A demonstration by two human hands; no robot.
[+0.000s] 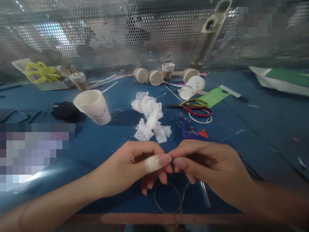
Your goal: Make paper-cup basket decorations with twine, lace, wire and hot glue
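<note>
Above the front edge of the table, my left hand point(135, 166) pinches with thumb and forefinger, a pale bandage point(153, 164) around its thumb. My right hand point(210, 164) pinches close beside it, the fingertips of both hands almost touching. Between them is a thin grey cord point(155, 201), which hangs in a loose loop below the fingers; a strand also crosses the right forefinger. The exact spot in the fingertips is too small to make out. Just beyond the hands lie crumpled white paper strips point(151, 112) and a blue glue gun point(184, 127) with an orange trigger.
Scissors point(198, 111) with red and yellow handles lie right of centre, near a green strip point(214, 96). A stack of paper cups point(93, 106) lies tilted at left. Several cord-wrapped cups point(156, 78) line the back, before a perforated metal screen point(116, 38). A clear stick point(205, 195) lies under my right hand.
</note>
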